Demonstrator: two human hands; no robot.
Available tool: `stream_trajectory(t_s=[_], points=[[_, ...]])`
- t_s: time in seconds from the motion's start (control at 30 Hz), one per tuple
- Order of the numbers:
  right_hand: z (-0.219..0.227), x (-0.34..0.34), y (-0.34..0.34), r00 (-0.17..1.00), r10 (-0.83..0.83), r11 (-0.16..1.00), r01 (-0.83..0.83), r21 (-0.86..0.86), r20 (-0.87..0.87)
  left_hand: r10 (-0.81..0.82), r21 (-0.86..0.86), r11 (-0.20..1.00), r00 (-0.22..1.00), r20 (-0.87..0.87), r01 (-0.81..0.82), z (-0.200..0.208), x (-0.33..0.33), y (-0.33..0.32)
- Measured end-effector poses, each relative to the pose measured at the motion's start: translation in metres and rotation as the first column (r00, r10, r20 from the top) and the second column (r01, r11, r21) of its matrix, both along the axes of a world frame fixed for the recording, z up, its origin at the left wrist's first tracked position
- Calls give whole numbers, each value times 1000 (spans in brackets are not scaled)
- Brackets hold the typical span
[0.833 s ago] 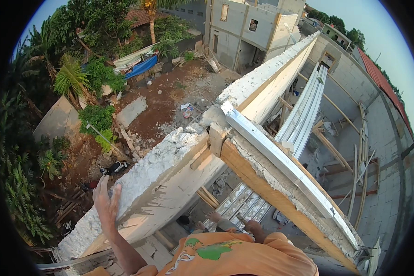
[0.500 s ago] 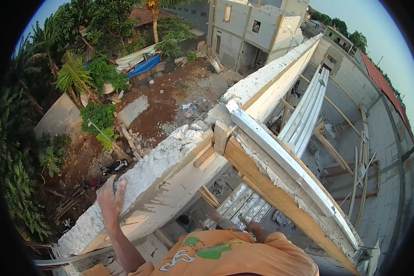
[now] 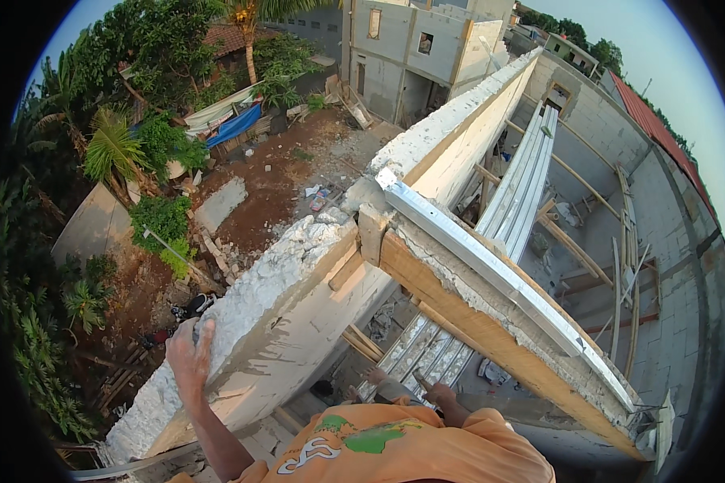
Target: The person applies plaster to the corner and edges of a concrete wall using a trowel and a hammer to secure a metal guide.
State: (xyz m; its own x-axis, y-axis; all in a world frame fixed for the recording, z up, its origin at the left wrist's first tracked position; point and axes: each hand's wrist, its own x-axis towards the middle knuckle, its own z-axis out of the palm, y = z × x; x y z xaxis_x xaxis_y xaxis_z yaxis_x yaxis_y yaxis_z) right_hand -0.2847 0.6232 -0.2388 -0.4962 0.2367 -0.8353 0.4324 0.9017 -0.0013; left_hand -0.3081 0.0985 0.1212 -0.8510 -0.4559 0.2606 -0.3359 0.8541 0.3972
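Observation:
My left hand grips the outer edge of a rough, white-grey concrete wall top. Its thumb lies along the rough surface and the other fingers bend over the outer side. Low in front of my orange shirt, my right hand is closed. A short narrow piece sticks out of it, too small to name. Below that hand are ribbed silver metal strips, spattered with pale material. A bare foot shows beside them.
A wooden board runs along a second beam, which carries a long silver metal channel. Deep drops lie on both sides. More metal channels span the room at right, above bamboo poles. Red soil and plants lie outside.
The view has turned slightly, so walls and beams sit farther left. My left hand stays on the wall edge. The narrow piece at my right hand points up more clearly.

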Motion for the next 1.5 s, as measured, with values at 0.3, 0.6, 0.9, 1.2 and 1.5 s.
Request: stream_trajectory(t_s=[0.3, 0.6, 0.9, 1.2, 1.5], points=[[-3, 45, 12, 995, -97, 994, 96, 55, 19, -20, 18, 1000, 999, 30, 19, -1, 1, -3], [-25, 55, 17, 986, -166, 986, 166, 24, 6, -40, 22, 999, 999, 22, 40, 2, 2, -1], [-16, 44, 10, 992, -128, 992, 128, 13, 2, -35, 42, 999, 999, 39, 34, 3, 2, 0], [-6, 41, 9, 988, -150, 988, 149, 33, 41, -38, 49, 998, 999, 14, 37, 5, 3, 1], [1, 39, 8, 990, -141, 990, 140, 33, 17, -44, 52, 998, 998, 37, 42, 4, 3, -1]])
